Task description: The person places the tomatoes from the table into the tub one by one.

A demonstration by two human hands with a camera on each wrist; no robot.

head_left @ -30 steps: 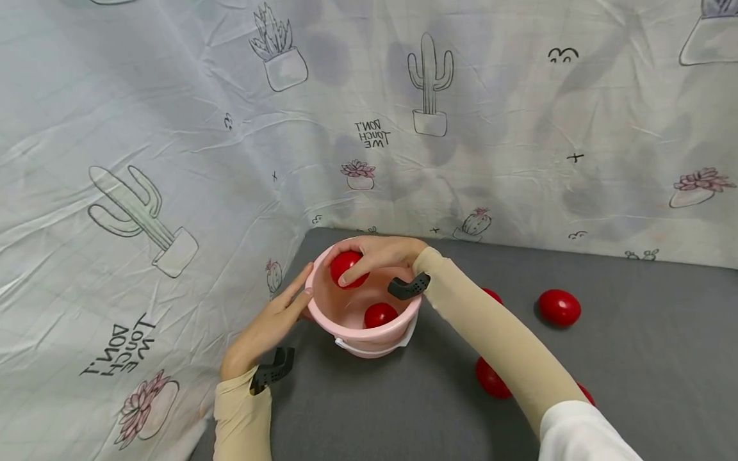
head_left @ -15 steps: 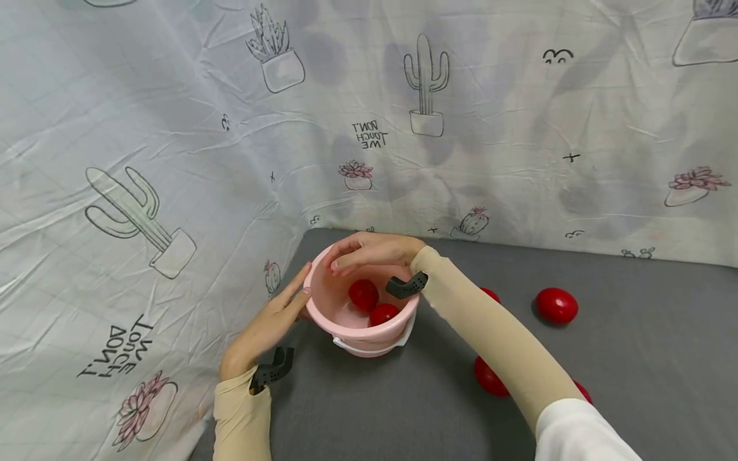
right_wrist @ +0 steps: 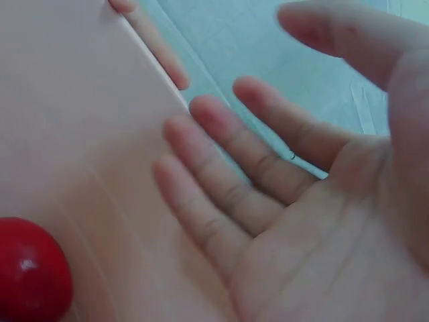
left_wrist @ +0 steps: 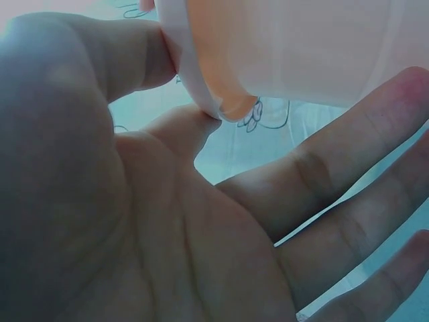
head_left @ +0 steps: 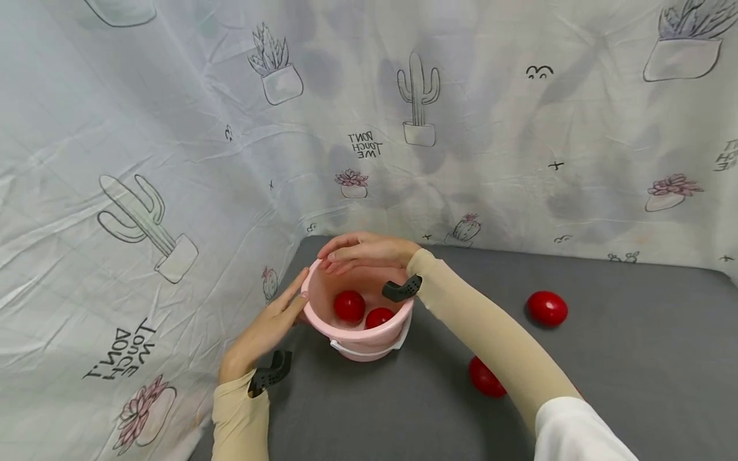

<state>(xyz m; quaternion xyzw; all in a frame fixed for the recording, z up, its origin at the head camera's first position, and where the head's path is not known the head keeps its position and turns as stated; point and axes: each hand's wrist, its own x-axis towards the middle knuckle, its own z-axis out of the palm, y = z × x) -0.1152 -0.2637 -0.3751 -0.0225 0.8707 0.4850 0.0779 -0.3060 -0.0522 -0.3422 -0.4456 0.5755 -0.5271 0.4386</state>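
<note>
A pink bucket (head_left: 369, 336) stands on the grey table near the back left corner. Two red balls (head_left: 349, 305) (head_left: 378, 317) lie inside it. My right hand (head_left: 360, 251) hovers flat over the bucket's far rim, fingers straight and empty; the right wrist view shows the bare palm (right_wrist: 315, 221) above the pink wall, with one red ball (right_wrist: 30, 278) below. My left hand (head_left: 271, 326) rests open against the bucket's left side, its straight fingers (left_wrist: 335, 194) under the rim (left_wrist: 201, 87).
More red balls lie on the grey table: one (head_left: 546, 308) at the right, another (head_left: 486, 378) beside my right forearm. A cactus-print cloth (head_left: 173, 160) walls off the back and left sides close behind the bucket.
My right hand let go of the red ball, which dropped into the bucket beside the other one. The hand now stays open above the rim. The left hand kept still.
</note>
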